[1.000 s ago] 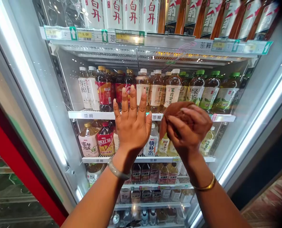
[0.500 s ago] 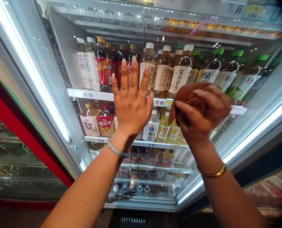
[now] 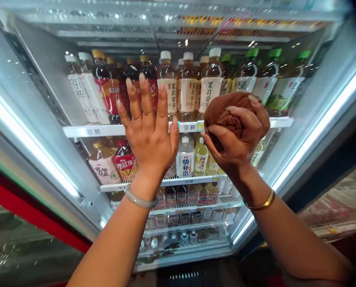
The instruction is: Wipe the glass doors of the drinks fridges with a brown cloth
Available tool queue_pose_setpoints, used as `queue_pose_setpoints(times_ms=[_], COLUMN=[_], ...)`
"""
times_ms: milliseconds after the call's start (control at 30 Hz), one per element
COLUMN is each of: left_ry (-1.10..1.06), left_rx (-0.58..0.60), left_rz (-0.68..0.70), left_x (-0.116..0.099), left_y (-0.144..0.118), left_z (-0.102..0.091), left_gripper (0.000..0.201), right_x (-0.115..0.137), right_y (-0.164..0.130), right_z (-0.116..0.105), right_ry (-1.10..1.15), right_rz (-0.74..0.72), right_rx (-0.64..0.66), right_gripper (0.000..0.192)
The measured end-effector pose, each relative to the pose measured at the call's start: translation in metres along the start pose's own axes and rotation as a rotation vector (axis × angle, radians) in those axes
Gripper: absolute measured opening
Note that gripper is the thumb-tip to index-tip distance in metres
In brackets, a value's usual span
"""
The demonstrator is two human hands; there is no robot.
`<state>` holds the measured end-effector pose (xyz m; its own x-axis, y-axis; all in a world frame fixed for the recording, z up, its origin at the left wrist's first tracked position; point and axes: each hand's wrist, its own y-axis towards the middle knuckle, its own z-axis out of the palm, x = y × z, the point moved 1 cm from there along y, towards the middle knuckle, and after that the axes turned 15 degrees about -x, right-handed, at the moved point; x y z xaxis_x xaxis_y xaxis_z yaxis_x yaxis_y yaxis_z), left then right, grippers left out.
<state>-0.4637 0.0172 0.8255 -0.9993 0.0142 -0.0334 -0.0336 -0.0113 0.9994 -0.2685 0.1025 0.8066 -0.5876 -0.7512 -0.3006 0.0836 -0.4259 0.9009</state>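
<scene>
My left hand (image 3: 149,135) is raised with its fingers straight and spread, palm toward the drinks fridge, and holds nothing. It appears to lie flat on the fridge's glass door, though the contact itself is hidden. In my right hand (image 3: 246,131) is a bunched brown cloth (image 3: 222,105), gripped between thumb and fingers up near the glass. Behind the hands stand several tea bottles (image 3: 188,93) with cream labels and white caps. To their right are green-capped bottles (image 3: 273,79). A white-labelled bottle (image 3: 185,159) shows between my wrists.
White shelf edges (image 3: 88,130) with labels run across the fridge, with more bottles on the lower shelves. Bright light strips (image 3: 25,139) line both sides. A red frame (image 3: 37,213) borders another glass front at lower left.
The cloth in my right hand has shifted slightly left and turned, showing more of its folds. My left hand stays spread. The view has tilted, and the shelves sit differently.
</scene>
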Motion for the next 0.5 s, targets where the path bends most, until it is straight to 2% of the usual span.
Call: queue_pose_setpoints(times_ms=[67, 133, 200, 267, 400, 500], left_ry=[-0.034, -0.071, -0.095, -0.11, -0.166, -0.176], left_rx=[0.006, -0.005, -0.033, -0.047, -0.049, -0.07], left_rz=[-0.004, 0.006, 0.027, 0.039, 0.028, 0.043], left_x=[-0.002, -0.001, 0.001, 0.002, 0.001, 0.001], left_y=[0.0, -0.001, -0.001, -0.001, 0.0, 0.0], left_z=[-0.004, -0.005, -0.004, -0.003, -0.005, -0.006], left_gripper=[0.07, 0.072, 0.075, 0.076, 0.077, 0.079], right_x=[-0.009, -0.009, 0.0, 0.014, 0.028, 0.016], right_y=[0.011, 0.025, 0.035, 0.032, 0.002, -0.004], right_z=[0.006, 0.017, 0.027, 0.03, 0.01, -0.003], right_ry=[-0.032, -0.037, -0.06, -0.086, -0.038, -0.075], right_rz=[0.083, 0.117, 0.119, 0.094, -0.05, -0.071], right_rx=[0.012, -0.059, -0.112, -0.083, 0.06, 0.041], right_gripper=[0.015, 0.021, 0.033, 0.041, 0.043, 0.04])
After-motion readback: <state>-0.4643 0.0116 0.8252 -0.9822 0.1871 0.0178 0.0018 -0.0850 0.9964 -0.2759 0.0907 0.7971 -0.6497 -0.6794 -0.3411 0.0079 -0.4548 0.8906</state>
